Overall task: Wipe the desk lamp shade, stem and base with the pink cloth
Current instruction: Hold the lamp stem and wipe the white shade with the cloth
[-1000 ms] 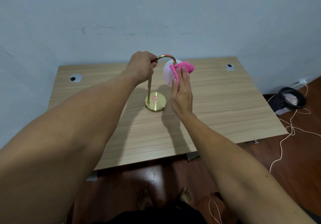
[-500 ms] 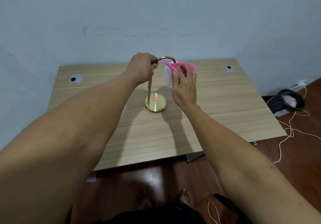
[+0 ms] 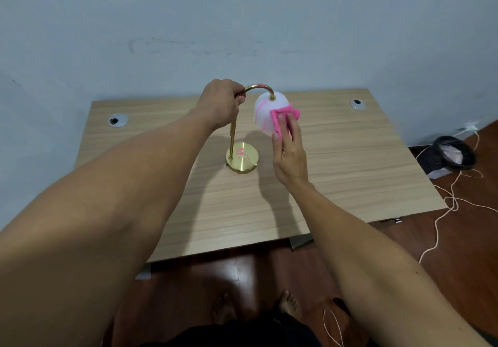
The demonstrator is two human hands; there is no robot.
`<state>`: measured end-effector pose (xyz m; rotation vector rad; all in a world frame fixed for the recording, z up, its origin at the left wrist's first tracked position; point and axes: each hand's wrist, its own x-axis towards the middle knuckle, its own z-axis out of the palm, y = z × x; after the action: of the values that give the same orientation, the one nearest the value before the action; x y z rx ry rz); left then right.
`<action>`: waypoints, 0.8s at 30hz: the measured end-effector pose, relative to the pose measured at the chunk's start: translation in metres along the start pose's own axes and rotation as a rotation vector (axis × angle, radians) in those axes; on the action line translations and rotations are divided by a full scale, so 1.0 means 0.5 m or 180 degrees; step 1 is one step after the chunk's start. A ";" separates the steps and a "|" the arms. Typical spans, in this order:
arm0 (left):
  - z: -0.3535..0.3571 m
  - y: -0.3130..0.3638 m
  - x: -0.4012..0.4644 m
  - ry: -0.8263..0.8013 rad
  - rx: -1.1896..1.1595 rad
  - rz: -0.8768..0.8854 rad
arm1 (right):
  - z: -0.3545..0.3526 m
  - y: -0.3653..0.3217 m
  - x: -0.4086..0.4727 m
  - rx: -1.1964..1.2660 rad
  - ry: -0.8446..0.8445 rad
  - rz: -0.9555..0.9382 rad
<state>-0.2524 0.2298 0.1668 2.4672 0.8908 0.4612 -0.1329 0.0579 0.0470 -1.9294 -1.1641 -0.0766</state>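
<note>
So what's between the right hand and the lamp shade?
In the head view, only the pink cloth: the right hand presses it flat against the white lamp shade.

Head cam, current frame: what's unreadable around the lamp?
- Upper gold stem: wrapped by the left hand.
- Far side of the white frosted shade: faces away; the near right part is covered by the pink cloth and the right hand.
- Pink marks on the round gold base: too small to read.

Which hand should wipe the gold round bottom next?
Probably the right hand: it already presses the pink cloth on the shade, just above the base. The left hand grips the stem.
</note>
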 end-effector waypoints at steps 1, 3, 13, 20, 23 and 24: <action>-0.001 0.000 0.000 -0.0007 -0.0001 0.0004 | 0.001 -0.013 0.003 0.0204 0.0083 0.0218; -0.004 0.000 0.000 -0.0031 0.0012 0.0013 | 0.002 -0.045 0.032 0.0589 0.0348 0.0493; -0.010 0.003 -0.002 -0.0078 0.0064 0.0023 | 0.042 0.006 -0.024 -0.0244 -0.0078 -0.0366; -0.014 0.004 0.001 -0.0118 0.0030 -0.0028 | 0.037 -0.065 0.015 0.0545 0.0537 0.0575; -0.013 0.004 0.004 -0.0120 0.0037 -0.0041 | 0.045 -0.049 -0.001 0.0113 0.0231 0.0316; -0.013 0.005 0.005 -0.0130 0.0052 -0.0038 | 0.045 -0.035 -0.013 -0.0034 0.0162 0.0159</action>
<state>-0.2523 0.2320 0.1738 2.4757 0.8956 0.3997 -0.1577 0.0723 0.0408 -1.9536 -1.0835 -0.1047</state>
